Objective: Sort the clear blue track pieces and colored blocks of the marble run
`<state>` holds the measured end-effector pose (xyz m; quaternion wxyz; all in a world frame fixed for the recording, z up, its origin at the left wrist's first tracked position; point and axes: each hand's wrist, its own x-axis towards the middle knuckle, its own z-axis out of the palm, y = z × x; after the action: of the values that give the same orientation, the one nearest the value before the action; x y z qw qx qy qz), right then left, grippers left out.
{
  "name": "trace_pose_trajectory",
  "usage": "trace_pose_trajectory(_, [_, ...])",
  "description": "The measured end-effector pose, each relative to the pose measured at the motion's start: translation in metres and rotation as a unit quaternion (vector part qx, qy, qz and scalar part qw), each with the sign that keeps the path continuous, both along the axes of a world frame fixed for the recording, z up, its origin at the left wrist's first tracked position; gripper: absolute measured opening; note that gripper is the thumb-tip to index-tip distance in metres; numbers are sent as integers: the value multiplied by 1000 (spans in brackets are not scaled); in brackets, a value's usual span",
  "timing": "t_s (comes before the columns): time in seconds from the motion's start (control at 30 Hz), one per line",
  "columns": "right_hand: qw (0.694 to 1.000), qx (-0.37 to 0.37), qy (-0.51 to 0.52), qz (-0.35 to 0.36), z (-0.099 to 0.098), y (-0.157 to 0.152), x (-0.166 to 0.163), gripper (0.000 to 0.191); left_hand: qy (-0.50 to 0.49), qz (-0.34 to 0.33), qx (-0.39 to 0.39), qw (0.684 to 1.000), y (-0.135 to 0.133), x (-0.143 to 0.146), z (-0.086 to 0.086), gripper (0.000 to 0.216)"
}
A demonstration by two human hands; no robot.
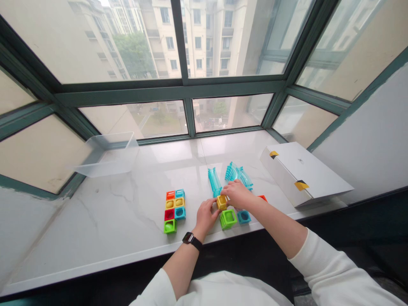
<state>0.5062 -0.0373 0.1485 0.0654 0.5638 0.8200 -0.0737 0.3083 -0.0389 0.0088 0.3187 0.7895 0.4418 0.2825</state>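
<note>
Two hands meet over one yellow cube [222, 202], a small hollow block of glossy plastic with rounded edges and a round opening in its face; the left hand [206, 214] has its fingers curled against the cube's near-left side, while the right hand [237, 193] closes over it from above and from the right, so both grip it between them; it sits at the fingertips of both, right over the sill [127, 212], a smooth white stone slab with faint grey veins and a sheen from the window. Just in front of the cube lies a green cube [228, 219], open-framed and translucent, and beside that a blue cube [244, 216] under the right wrist; a red piece [263, 197] peeks out behind the forearm, mostly hidden. Beyond the hands lie a straight track [214, 180] and a curved track [238, 174], both clear teal plastic with ribbed channels; the straight one nearly touches the yellow cube. Well to the left, a cluster [174, 210] of orange, yellow, red, blue and green cubes lies packed in two columns. A black watch [192, 240] bands the left wrist; a frosted tub [108, 155] sits far left, and a flat white box [302, 170] with yellow tape lies to the right.
</note>
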Motion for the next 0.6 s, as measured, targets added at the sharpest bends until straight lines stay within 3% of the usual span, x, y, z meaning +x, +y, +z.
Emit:
trace_pose_trajectory(0.23, [1000, 5, 10, -6, -4, 0, 2, 25, -18, -2, -18, 1000, -1, -2, 1, 49])
trace_pose_trajectory(0.6, [1000, 9, 4, -4, -6, 1, 2, 26, -25, 7, -37, 999, 4, -1, -6, 38])
